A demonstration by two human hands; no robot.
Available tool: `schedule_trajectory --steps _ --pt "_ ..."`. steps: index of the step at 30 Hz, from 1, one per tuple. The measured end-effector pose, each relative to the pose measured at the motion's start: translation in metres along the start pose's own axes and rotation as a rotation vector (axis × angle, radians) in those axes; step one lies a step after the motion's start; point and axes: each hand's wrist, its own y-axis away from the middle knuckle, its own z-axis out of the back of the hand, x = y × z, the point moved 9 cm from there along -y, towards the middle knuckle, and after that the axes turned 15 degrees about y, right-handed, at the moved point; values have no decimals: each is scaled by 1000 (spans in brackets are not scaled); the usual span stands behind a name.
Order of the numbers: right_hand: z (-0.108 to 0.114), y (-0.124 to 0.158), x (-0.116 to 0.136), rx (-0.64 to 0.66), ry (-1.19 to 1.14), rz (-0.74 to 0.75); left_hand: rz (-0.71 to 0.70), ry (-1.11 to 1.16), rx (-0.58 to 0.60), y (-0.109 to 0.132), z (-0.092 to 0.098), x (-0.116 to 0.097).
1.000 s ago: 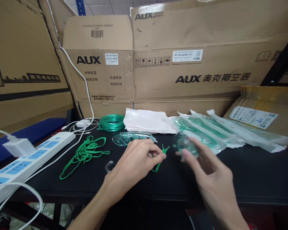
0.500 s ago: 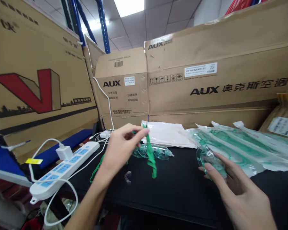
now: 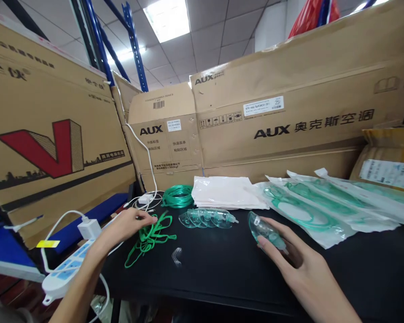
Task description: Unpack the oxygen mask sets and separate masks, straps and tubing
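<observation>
My left hand (image 3: 128, 225) reaches out to the left, its fingertips pinched together on the top of a tangle of green elastic straps (image 3: 150, 240) that lies on the black table (image 3: 222, 269). My right hand (image 3: 299, 269) holds a clear green-tinted face mask (image 3: 265, 232) just above the table, thumb along its near edge. Between the hands lie a row of nested clear masks (image 3: 207, 218) and a small clear clip (image 3: 177, 256).
A coil of green tubing (image 3: 177, 196) and white bags (image 3: 226, 192) lie at the back. Sealed packs of masks (image 3: 309, 211) fan out to the right. A white power strip (image 3: 65, 273) with a charger (image 3: 89, 228) hangs off the left edge. Large cardboard boxes (image 3: 289, 121) wall the table.
My left hand carried a green strap up in the air, then swung left and down onto the strap pile. My right hand kept the mask. The view tilted upward.
</observation>
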Motion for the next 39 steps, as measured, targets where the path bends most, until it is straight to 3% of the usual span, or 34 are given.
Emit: schedule_trajectory --steps 4,7,9,13,15,18,22,30,39 --pt "-8 3 13 68 121 160 31 -159 -100 3 8 0" --pt "-11 6 20 92 151 247 -48 -146 -142 17 -2 -37" --pt "-12 7 22 95 161 267 -162 13 -35 30 -34 -74" --pt "-11 8 21 77 138 280 -266 304 301 56 -124 -132" --pt "-12 9 20 80 105 298 -299 355 392 61 -157 -146" --pt "-14 11 19 98 57 312 -312 469 454 58 -181 -150" --pt "-14 10 16 133 -3 267 -301 630 508 52 -182 -144" --pt "-20 8 12 226 -90 175 -136 966 612 50 -189 -130" --pt "-21 9 20 379 -233 68 -202 805 566 51 -178 -135"
